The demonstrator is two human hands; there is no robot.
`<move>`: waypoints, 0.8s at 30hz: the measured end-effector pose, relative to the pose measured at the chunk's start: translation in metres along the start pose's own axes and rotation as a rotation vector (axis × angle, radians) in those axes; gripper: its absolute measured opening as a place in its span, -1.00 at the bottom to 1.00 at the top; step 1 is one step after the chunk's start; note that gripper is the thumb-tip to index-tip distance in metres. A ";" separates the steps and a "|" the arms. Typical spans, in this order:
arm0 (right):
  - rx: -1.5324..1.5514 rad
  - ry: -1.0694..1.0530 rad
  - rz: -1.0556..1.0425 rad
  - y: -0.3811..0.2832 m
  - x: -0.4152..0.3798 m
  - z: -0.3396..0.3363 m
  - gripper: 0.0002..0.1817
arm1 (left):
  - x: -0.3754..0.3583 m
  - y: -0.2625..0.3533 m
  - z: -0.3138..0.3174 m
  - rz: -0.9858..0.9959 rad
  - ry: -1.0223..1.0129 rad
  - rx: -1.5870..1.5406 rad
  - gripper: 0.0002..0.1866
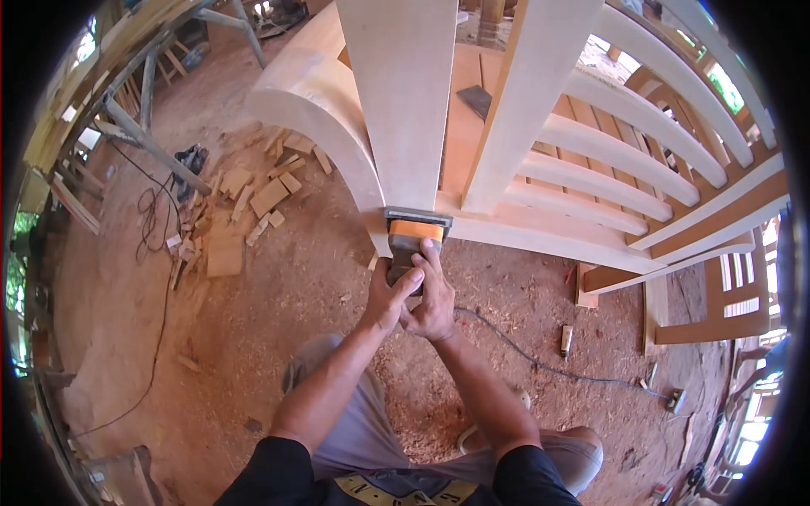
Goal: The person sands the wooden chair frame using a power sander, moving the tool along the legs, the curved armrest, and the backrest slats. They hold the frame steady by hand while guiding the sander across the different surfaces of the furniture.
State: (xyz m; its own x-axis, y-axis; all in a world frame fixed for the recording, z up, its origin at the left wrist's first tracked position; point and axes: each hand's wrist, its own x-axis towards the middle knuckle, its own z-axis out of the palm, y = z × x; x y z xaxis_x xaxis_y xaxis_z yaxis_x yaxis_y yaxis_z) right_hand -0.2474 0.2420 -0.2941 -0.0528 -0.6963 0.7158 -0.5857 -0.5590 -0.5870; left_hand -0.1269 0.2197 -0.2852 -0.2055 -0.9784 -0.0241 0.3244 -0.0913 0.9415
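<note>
An orange and dark power sander point(413, 239) is held between both hands, its flat pad against the lower end of a wide pale wooden board point(405, 101). My left hand point(389, 297) wraps the sander's body from the left. On the right side, my right hand point(432, 297) grips the same tool, one finger laid along its orange top. The board belongs to a large wooden frame with curved slats point(607, 156) on the right. A rounded wooden arm piece point(316, 110) curves down beside the board. The palms' undersides are hidden.
Wood offcuts point(270, 194) lie on the dirt floor at the left, near a coiled cable point(150, 215). Another cord point(540, 361) runs right to a socket box point(675, 401). A small bottle-like object point(566, 340) stands or lies near the frame. A wooden trestle point(152, 143) is at upper left.
</note>
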 end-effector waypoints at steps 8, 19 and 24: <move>-0.019 0.024 0.004 -0.003 -0.003 0.003 -0.27 | 0.003 -0.011 -0.010 0.014 -0.039 0.019 -0.27; -0.032 0.000 0.031 -0.005 -0.005 0.004 -0.26 | 0.004 -0.013 -0.014 -0.050 -0.048 0.030 -0.28; -0.013 0.007 0.016 -0.008 0.003 0.002 -0.26 | 0.004 -0.005 -0.010 0.017 -0.048 0.043 -0.26</move>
State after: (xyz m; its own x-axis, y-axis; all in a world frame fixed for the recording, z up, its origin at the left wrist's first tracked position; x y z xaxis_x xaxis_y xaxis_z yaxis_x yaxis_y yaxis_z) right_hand -0.2416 0.2435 -0.2878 -0.0683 -0.7020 0.7089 -0.5948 -0.5419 -0.5938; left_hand -0.1199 0.2145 -0.2930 -0.2446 -0.9696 0.0067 0.2886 -0.0662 0.9552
